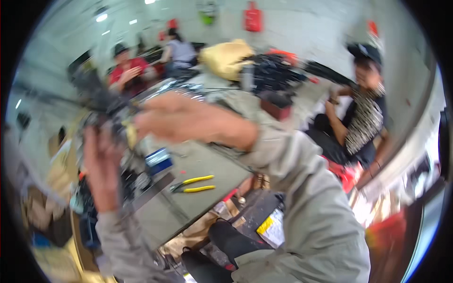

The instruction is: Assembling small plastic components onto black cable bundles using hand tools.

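Both of my hands are raised at the left, over the table, and smeared by motion. My right hand (174, 117) reaches across to the left with its fingers closed against a dark, long-armed object (96, 89). Blur hides what kind of object it is. Just below it, my left hand (101, 165) points upward, its fingertips by the object's lower part. Whether those fingers grip it cannot be made out. Pliers with yellow handles (193, 184) lie on the grey table (212, 162), below my right forearm. A small blue box (158, 161) sits beyond the pliers.
A seated person (363, 108) in a dark cap is at the right. Two more people (130, 70) work at the far left. Across the table lie a yellow bag (229, 59), black plastic bundles (273, 73) and a dark red box (276, 104). Cartons (45, 207) stand at the left.
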Motion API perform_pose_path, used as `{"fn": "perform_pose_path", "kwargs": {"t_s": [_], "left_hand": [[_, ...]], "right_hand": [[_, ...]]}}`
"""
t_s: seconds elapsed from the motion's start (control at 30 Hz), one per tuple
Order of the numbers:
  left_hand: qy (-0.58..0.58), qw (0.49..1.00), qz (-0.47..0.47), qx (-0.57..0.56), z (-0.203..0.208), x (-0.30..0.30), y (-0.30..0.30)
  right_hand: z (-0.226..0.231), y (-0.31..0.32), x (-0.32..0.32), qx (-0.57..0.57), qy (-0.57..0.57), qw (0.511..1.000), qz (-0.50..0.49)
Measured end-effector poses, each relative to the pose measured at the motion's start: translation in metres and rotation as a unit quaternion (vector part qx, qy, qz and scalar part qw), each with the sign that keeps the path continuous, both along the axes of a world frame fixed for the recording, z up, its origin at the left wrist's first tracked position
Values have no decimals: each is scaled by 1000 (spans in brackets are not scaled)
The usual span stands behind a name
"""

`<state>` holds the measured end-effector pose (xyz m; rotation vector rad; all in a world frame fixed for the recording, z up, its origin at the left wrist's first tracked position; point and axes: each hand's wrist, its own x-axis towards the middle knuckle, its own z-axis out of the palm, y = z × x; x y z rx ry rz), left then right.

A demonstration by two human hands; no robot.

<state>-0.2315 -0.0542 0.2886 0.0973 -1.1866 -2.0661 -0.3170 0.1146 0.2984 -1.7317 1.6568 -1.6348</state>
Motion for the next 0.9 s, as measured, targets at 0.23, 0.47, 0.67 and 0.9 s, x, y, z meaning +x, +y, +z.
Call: {"fn": "perform_pose_path", "kwargs": {"t_s": [0.23, 0.47, 0.67, 0.9], "left_hand": [[188, 911, -365, -25, -45, 35, -91], [164, 928, -324, -83, -53, 56, -96], [-40, 994, -40, -98, -58, 92, -123], [-80, 986, 30, -144, -97, 188, -173]], "right_hand": [[-28, 1, 37, -18, -47, 997, 56], [-46, 14, 44, -39, -116, 992, 43], [-42, 19, 33, -158, -143, 976, -40], [-64, 30, 7, -161, -95, 980, -72]]}}
